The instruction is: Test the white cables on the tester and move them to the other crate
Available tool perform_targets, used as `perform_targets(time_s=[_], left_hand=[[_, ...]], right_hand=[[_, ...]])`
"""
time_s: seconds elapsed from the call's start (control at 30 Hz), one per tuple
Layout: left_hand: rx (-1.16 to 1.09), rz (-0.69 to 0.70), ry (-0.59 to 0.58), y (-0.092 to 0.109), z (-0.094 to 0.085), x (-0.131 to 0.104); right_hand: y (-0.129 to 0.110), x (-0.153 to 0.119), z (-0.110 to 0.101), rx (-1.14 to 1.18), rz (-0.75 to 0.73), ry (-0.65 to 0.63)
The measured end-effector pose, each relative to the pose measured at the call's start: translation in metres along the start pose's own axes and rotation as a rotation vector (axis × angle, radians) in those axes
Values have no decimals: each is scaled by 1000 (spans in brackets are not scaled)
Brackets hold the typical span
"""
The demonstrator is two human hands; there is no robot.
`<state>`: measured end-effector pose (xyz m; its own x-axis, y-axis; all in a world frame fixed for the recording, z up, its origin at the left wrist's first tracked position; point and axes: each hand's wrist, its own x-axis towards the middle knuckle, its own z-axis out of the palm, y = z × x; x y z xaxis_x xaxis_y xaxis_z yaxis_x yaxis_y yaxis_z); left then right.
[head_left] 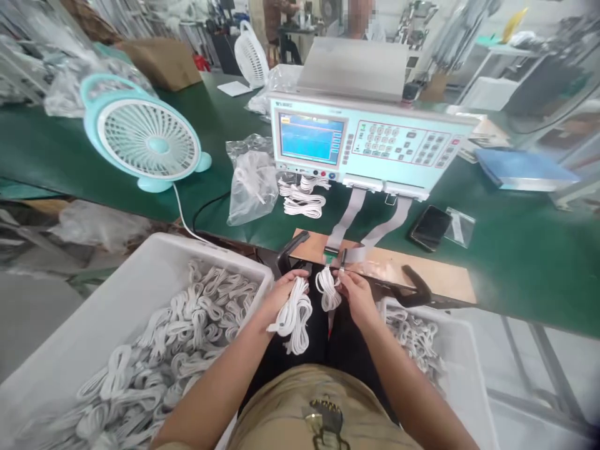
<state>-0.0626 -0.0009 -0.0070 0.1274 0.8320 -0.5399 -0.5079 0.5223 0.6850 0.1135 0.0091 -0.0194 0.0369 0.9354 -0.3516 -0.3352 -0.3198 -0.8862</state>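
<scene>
My left hand [282,291] is closed around coiled white cables [294,315], which hang in front of my lap. To its right, my right hand [356,295] pinches the end of another coiled white cable [328,289], with the fingertips at a small green connector board [330,257]. That coil dangles just under the board at the table's front edge. Grey ribbon cables [347,215] run from the board area up to a bench tester [365,140] with a lit blue screen. Whether the plug is seated in the board, I cannot tell.
A white bin [154,250] full of coiled cables stands at left, another bin [462,350] at right. On the green table [510,250] are a light-blue fan [140,134], a plastic bag [253,187], cable coils [304,203], a phone [430,227] and a blue box [525,167].
</scene>
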Motion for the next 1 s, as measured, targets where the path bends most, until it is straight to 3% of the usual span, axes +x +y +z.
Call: perform_targets(time_s=[0.1,0.2,0.37,0.53,0.67,0.73,0.8,0.9,1.0], left_hand=[[129,-11,-138,-3,12,23],[250,84,-221,0,18,22],[418,192,-241,2,24,10],[492,195,-226,0,26,10],[427,147,-201,-10,24,1],[344,52,-179,-16,21,-4],[261,-26,-147,-21,18,-7],[190,-87,-97,-28,16,-6],[197,-172,-101,-36,25,-1]], right_hand=[[0,-1,2,14,16,16],[0,-2,4,21,13,32],[-1,-3,5,23,-25,30],[0,-5,11,2,-72,65],[2,-14,16,-26,-44,58],[-1,-25,3,-82,-11,21],[-9,-38,-26,-249,15,-34],[-28,-59,-86,-828,-33,-148],[-42,-76,-122,-1398,-278,31]])
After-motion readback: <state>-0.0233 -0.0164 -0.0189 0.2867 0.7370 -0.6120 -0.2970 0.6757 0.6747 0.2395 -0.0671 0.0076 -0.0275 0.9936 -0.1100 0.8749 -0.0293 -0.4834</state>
